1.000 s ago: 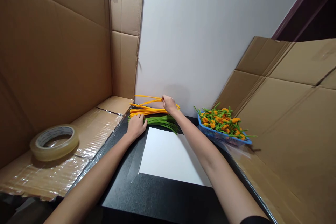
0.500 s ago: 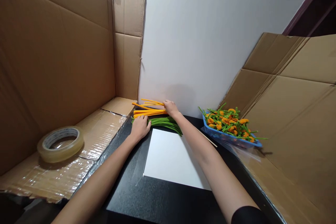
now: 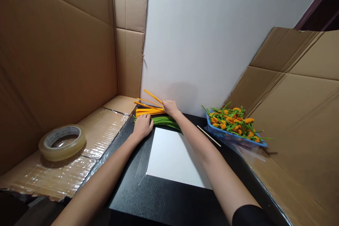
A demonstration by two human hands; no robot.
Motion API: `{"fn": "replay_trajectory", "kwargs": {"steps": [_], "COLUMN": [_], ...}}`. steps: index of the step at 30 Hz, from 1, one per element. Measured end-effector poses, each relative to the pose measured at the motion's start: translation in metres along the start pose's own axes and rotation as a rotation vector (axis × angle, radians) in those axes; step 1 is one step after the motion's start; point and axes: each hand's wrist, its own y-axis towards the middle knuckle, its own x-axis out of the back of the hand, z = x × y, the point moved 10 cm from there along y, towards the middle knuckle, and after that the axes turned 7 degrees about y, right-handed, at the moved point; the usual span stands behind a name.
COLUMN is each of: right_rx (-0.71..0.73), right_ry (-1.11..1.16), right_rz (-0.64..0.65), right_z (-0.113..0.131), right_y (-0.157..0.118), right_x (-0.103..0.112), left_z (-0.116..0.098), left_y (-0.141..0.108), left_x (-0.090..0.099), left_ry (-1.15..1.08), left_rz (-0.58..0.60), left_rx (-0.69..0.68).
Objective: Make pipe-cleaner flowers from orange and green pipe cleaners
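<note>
My right hand is closed around a few orange pipe cleaners, whose free ends fan out to the left above the pile. Beneath them lies a bundle of orange pipe cleaners on the black table. My left hand rests over the left part of the green pipe cleaners, fingers laid on the bundle and thumb apart. Those green stems run rightward and pass behind my right forearm. A white sheet lies flat in front of both bundles, partly covered by my right arm.
A blue basket of orange and green pipe-cleaner pieces stands at the right. Near it lies a thin wooden stick. A roll of clear tape sits on cardboard at the left. Cardboard walls flank the black table.
My right hand has shifted slightly left, and the orange pipe cleaners in it have tilted upward at their free ends. My left hand stays on the green bundle. The camera view has shifted slightly.
</note>
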Motion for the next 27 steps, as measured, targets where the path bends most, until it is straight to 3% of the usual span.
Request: {"fn": "replay_trajectory", "kwargs": {"steps": [7,12,15,17,20,22,27], "right_rx": [-0.004,-0.039,-0.086,-0.077,-0.046,-0.047,-0.224], "right_ry": [0.019,0.136,0.365,0.599,1.023,1.107,1.599], "right_rz": [-0.059,-0.234,-0.258,-0.087,0.473,0.588,0.709], "right_z": [0.006,0.01,0.012,0.024,0.066,0.085,0.112], "right_y": [-0.001,-0.009,-0.025,-0.043,-0.102,-0.146,-0.231], "right_x": [0.015,0.06,0.08,0.073,0.033,0.024,0.007], "left_z": [0.0,0.005,0.011,0.015,0.013,0.005,-0.009], "left_y": [0.0,-0.001,0.002,0.006,0.012,0.013,0.001], "left_x": [0.001,0.001,0.013,0.021,0.022,0.02,0.008], "left_ry": [-0.014,-0.127,-0.41,-0.752,-1.285,-1.482,-1.658], "left_rz": [-0.002,-0.029,-0.151,-0.231,-0.238,-0.207,-0.124], "left_rx": [0.008,0.043,0.079,0.104,0.184,0.232,0.415]}}
